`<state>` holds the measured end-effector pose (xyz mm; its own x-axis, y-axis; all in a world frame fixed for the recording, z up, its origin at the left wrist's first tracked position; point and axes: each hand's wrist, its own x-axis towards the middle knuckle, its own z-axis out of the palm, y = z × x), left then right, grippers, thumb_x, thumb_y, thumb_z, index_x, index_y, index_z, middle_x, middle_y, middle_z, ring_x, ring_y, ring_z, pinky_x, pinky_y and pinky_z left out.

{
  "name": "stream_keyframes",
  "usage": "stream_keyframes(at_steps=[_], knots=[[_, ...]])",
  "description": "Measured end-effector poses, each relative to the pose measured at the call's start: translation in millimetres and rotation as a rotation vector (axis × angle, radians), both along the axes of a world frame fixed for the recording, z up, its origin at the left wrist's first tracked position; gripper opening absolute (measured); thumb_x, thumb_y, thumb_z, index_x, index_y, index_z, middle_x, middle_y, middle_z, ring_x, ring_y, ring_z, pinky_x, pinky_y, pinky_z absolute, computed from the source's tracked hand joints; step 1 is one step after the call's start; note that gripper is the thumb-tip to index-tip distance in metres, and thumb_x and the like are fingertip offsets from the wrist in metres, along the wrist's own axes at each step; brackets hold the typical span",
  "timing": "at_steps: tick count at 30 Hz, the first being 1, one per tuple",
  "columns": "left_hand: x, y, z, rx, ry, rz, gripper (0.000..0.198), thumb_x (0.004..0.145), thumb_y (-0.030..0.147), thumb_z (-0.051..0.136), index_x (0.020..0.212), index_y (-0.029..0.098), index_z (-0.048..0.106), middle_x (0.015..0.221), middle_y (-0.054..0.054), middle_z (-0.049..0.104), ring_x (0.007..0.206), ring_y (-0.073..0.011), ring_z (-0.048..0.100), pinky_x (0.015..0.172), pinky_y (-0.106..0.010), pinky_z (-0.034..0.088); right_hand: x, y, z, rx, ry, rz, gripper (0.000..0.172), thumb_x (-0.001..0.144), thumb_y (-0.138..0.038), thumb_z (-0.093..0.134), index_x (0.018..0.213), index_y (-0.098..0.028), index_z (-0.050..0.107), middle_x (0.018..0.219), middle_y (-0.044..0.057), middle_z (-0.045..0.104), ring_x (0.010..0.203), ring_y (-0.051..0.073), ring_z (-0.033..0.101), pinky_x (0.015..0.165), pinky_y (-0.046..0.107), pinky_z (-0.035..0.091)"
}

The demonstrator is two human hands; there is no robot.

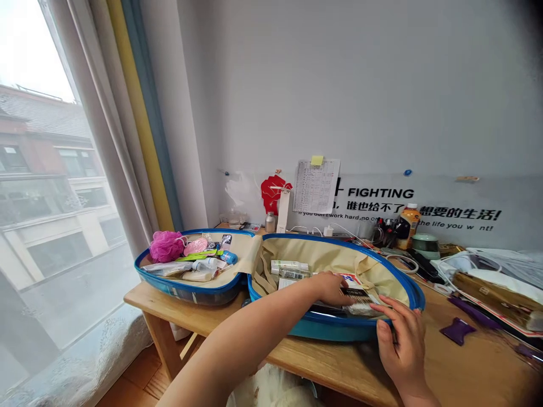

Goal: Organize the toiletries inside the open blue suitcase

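Lying open on the wooden surface (453,362), the blue-rimmed case (339,333) has things in both of its halves. The left hand (333,288) reaches down into the right half, its fingers at a dark-labelled packet (357,294); whether they grip it or merely rest on it, I cannot tell. The right hand (403,333) is spread and appears to grasp nothing, its fingers over the near rim and their tips close to the packet's end. As for progress, the left half already carries a pink bath puff (165,247), a blue container (229,257) and a jumble of small packages, while the right half has a white tube (289,265) and a clear bottle (294,274) lying side by side. Neither half is covered, the beige straps (265,271) look unfastened, and the case has not been closed; the arrangement seems well along but unfinished. The left forearm and hand hide part of the right half's contents, including whatever lies beneath the palm. Most lettering on the packages is too small to read, several items on the left overlap, and both forearms are cut off at the bottom edge.
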<state>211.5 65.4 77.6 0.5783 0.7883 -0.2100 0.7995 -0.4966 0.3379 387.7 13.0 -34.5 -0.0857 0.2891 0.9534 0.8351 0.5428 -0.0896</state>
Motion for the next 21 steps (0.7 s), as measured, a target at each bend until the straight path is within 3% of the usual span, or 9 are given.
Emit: stream_keyframes(at_steps=[6,11,14,17,21], knots=[[6.8,-1.1,-0.3,-0.018,-0.006,-0.156,0.053,0.088,0.033,0.055,0.138,0.018,0.047,0.144,-0.007,0.050,0.132,-0.0186,0.047,0.109,-0.028,0.036,-0.8,1.2,-1.2,0.009,0.009,-0.004,0.027,0.094,-0.032,0.037,0.098,-0.021,0.061,0.108,0.010,0.063,0.107,0.025,0.055,0.104,0.047,0.030],[-13.5,4.2,11.2,0.076,-0.075,-0.115,0.052,0.091,0.033,0.051,0.142,0.022,0.043,0.148,-0.004,0.046,0.134,-0.0158,0.044,0.110,-0.025,0.035,-1.8,2.0,-1.5,0.012,0.037,0.005,0.028,0.094,-0.034,0.037,0.096,-0.022,0.062,0.107,0.009,0.063,0.105,0.024,0.056,0.104,0.046,0.031],[-55.1,19.2,24.4,0.184,-0.099,0.042,0.044,0.095,0.030,0.041,0.139,0.028,0.047,0.145,-0.001,0.050,0.129,-0.0171,0.049,0.108,-0.030,0.040,-1.2,1.7,-1.7,-0.002,0.040,0.004,0.028,0.094,-0.035,0.037,0.097,-0.022,0.062,0.108,0.009,0.063,0.107,0.025,0.056,0.104,0.046,0.030],[-119.8,34.1,34.2,0.293,-0.042,0.289,0.043,0.097,0.020,0.032,0.135,0.024,0.050,0.141,-0.005,0.052,0.127,-0.0193,0.051,0.107,-0.035,0.042,-1.0,0.5,0.0,-0.008,0.021,0.004,0.027,0.094,-0.034,0.037,0.098,-0.023,0.061,0.108,0.010,0.063,0.107,0.025,0.056,0.103,0.046,0.031],[-212.7,36.5,32.8,0.370,0.129,0.559,0.039,0.093,0.036,0.053,0.129,0.019,0.052,0.137,-0.011,0.051,0.121,-0.0247,0.053,0.101,-0.049,0.045,-1.7,-1.2,3.4,0.014,0.017,0.002,0.025,0.093,-0.032,0.038,0.098,-0.023,0.061,0.106,0.009,0.063,0.103,0.024,0.058,0.102,0.045,0.032]])
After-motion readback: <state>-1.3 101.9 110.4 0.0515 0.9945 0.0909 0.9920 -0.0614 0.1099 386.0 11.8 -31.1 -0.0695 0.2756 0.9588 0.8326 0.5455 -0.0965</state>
